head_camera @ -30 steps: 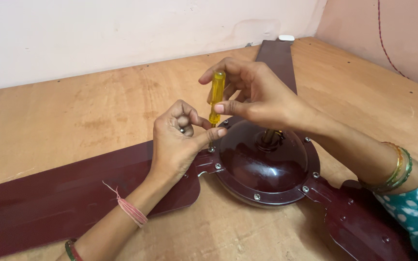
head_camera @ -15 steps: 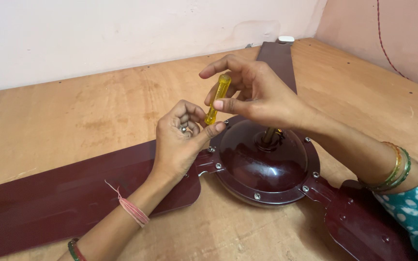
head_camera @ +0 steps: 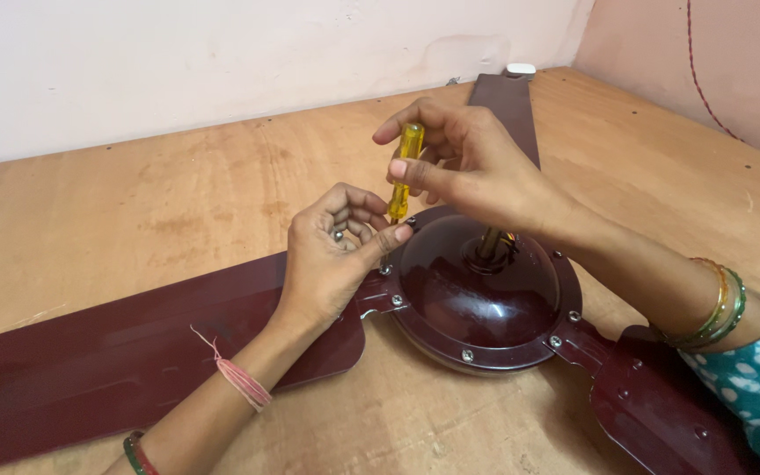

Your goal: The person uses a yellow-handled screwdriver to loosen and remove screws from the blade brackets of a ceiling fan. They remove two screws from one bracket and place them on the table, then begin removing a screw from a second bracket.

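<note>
Right hand: fingers pinched round the yellow screwdriver, held upright with its tip down by the motor rim.
Left hand: curled shut beside the screwdriver tip, small screws cupped in the fingers, thumb resting at the blade bracket.
Fan motor: dark maroon dome, silver screws round its rim.
Blades: three, maroon, spread flat.
Table: bare wood, against a pale wall.

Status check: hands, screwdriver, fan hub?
Right hand grips yellow screwdriver, upright at hub edge. Left hand cupped beside tip, small screws in fingers. Maroon fan hub on wooden table. Nothing obstructing.
</note>
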